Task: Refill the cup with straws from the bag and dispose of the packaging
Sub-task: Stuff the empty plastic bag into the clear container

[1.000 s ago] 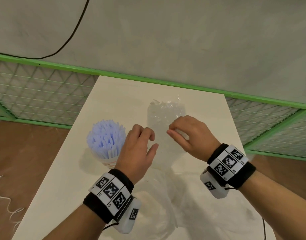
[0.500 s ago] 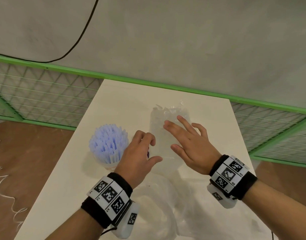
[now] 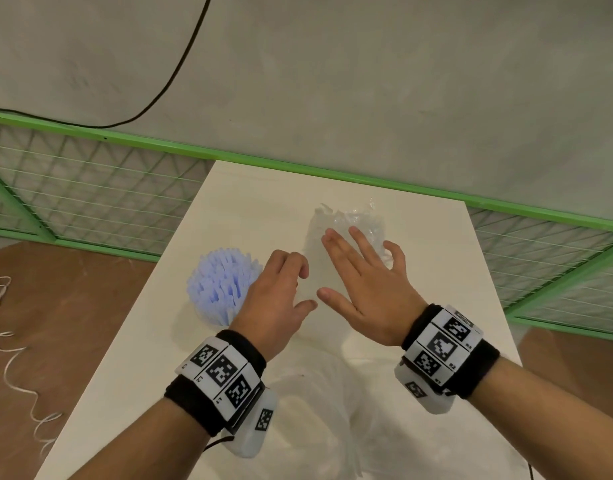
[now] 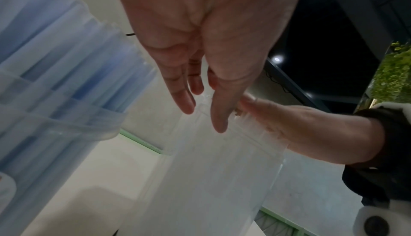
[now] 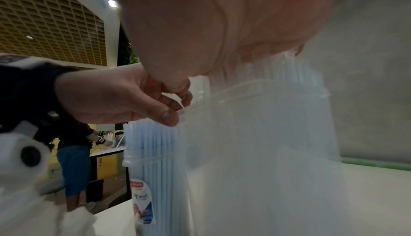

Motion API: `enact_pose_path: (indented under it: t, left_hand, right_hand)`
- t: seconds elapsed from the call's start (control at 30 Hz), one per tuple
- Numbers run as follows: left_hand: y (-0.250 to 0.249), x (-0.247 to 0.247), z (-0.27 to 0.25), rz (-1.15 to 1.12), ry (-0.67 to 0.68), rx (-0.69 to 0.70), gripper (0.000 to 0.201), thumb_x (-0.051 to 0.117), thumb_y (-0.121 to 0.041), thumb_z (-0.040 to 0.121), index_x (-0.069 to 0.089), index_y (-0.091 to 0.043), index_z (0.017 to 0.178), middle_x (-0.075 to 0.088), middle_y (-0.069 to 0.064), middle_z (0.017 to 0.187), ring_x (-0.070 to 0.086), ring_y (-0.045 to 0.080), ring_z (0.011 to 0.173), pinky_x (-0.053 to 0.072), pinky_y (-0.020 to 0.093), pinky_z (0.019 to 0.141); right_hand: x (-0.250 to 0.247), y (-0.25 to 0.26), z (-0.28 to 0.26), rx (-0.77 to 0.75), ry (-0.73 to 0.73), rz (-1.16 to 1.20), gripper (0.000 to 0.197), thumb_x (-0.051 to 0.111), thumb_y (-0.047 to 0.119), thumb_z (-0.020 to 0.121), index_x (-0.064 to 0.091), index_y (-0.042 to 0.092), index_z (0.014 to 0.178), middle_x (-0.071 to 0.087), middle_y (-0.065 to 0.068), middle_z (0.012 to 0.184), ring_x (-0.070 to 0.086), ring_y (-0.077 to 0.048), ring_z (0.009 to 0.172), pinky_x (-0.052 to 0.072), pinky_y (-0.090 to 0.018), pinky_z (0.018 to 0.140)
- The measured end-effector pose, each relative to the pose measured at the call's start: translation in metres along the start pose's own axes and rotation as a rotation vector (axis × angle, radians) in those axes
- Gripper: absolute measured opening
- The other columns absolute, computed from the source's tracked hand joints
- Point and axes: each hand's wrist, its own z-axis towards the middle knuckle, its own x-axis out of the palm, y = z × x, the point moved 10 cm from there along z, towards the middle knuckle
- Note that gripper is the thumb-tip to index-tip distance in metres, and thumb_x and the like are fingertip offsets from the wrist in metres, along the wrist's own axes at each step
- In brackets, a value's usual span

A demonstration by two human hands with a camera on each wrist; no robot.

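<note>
So the right hand [image 3: 363, 289] was curled into a pinch on the tall clear plastic bag of straws [image 3: 344, 237] a second ago; now its fingers are spread flat against the bag's top. The left hand [image 3: 275, 299] hasn't really shifted, fingers curled and pinching the bag's left edge. The clear plastic cup packed with pale blue straws [image 3: 222, 289] sits just left on the white table [image 3: 249, 202].

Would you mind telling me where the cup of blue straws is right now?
In the head view, the cup of blue straws stands on the white table, toward its left edge, just left of the left hand and the clear bag.
</note>
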Motion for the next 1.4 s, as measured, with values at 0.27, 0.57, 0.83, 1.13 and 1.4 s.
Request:
enact_pose_path:
  t: [0.27,0.57,0.83,1.13,1.4]
  left_hand:
    - [0.001,0.001,0.001,0.024,-0.015,-0.009,0.037,0.075,-0.021,0.083,0.045,-0.023,0.106,0.038,-0.012,0.11,0.056,0.02,0.083,0.051,0.039,0.079]
    - [0.001,0.007,0.003,-0.006,-0.023,-0.009,0.078,0.074,-0.02,0.084,0.025,-0.021,0.144,0.025,-0.004,0.146,0.046,0.015,0.117,0.042,0.026,0.09]
    - [-0.008,0.002,0.036,-0.086,-0.011,-0.045,0.08,0.045,-0.06,0.089,0.011,-0.026,0.153,0.014,-0.001,0.162,0.013,0.013,0.149,0.021,0.039,0.12]
    - [-0.008,0.049,0.086,-0.096,0.227,-0.153,0.056,0.026,-0.021,0.105,0.002,-0.019,0.156,0.003,0.0,0.164,-0.005,0.013,0.15,-0.009,0.035,0.121]
    - [-0.018,0.024,0.095,-0.264,0.109,0.016,0.061,0.036,-0.001,0.099,0.017,-0.028,0.151,0.006,0.001,0.157,0.021,0.006,0.138,0.016,0.015,0.109]
  right_hand:
    - [-0.003,-0.003,0.001,-0.03,0.028,-0.022,0.081,0.01,0.075,0.09,-0.003,0.03,0.156,-0.012,0.015,0.162,-0.008,-0.016,0.15,0.004,-0.058,0.114]
    - [-0.015,-0.002,0.012,0.047,-0.193,0.197,0.047,0.021,0.061,0.098,0.041,0.047,0.138,0.036,0.031,0.148,0.01,-0.008,0.149,0.008,-0.052,0.11]
    - [-0.036,-0.08,-0.015,0.386,-0.628,0.761,0.051,0.04,0.054,0.092,0.048,0.031,0.136,0.04,0.015,0.15,0.032,-0.007,0.14,0.021,-0.041,0.113]
    - [0.014,-0.078,0.039,0.567,-0.246,0.971,0.06,0.051,0.042,0.095,0.027,0.039,0.15,0.028,0.006,0.158,0.018,-0.015,0.149,0.018,-0.049,0.118]
    - [-0.021,-0.075,0.039,0.301,-0.483,1.125,0.054,0.05,0.003,0.097,0.044,0.027,0.144,0.046,0.015,0.146,0.037,0.007,0.132,0.028,-0.009,0.108]
